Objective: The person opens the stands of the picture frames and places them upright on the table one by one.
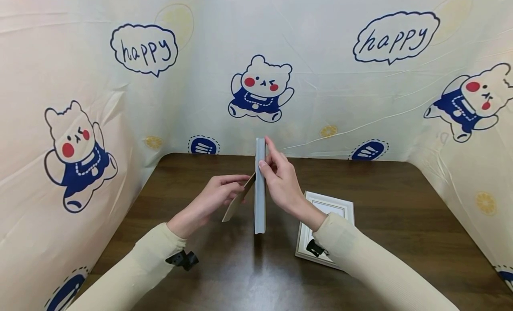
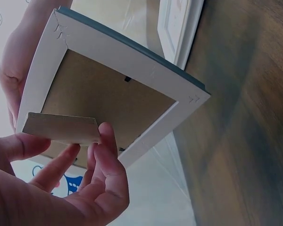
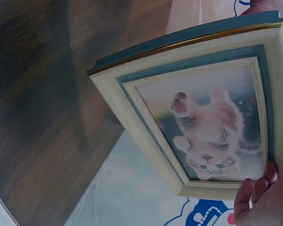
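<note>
The picture frame [image 1: 260,195] is held upright above the desk [image 1: 224,275] by the right hand [image 1: 284,179], apparently so its back [image 2: 108,89] can be reached. Its stand [image 1: 236,204] is pinched by the left hand [image 1: 212,195].

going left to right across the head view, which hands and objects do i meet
Left hand, brown stand flap, frame held edge-on, right hand, white frame lying on the table, partly hidden by the right arm.
</note>
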Available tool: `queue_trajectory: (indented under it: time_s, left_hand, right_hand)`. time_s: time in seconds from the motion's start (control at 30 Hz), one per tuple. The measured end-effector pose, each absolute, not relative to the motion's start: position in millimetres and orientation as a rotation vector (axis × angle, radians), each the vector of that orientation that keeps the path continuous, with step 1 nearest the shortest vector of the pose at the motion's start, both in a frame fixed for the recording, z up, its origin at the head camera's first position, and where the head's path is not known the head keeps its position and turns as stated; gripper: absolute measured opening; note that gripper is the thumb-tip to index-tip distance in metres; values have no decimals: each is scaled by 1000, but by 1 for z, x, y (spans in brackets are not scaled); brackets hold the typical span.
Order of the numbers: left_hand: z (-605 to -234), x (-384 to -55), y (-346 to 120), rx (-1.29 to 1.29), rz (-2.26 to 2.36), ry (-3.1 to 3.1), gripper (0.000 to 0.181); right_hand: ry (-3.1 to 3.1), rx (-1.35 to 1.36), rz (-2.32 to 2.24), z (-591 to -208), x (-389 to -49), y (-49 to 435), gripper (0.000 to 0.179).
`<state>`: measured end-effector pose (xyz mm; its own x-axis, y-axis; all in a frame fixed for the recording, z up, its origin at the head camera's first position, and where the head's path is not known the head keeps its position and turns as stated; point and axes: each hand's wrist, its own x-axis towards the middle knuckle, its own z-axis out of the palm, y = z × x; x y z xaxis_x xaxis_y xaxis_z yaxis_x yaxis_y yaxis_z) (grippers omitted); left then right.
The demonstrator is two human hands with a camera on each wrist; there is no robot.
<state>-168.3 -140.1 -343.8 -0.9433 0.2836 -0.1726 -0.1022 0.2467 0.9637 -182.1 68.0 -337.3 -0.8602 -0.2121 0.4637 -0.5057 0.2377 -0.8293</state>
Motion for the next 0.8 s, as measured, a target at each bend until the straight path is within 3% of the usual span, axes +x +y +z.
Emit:
queue_trajectory:
  time_s: [0.8]
  left_hand:
    - [-340, -175, -150, 257, 1667, 2211, 43]
  right_hand:
    - [-2275, 724, 1655, -338, -182, 67, 60]
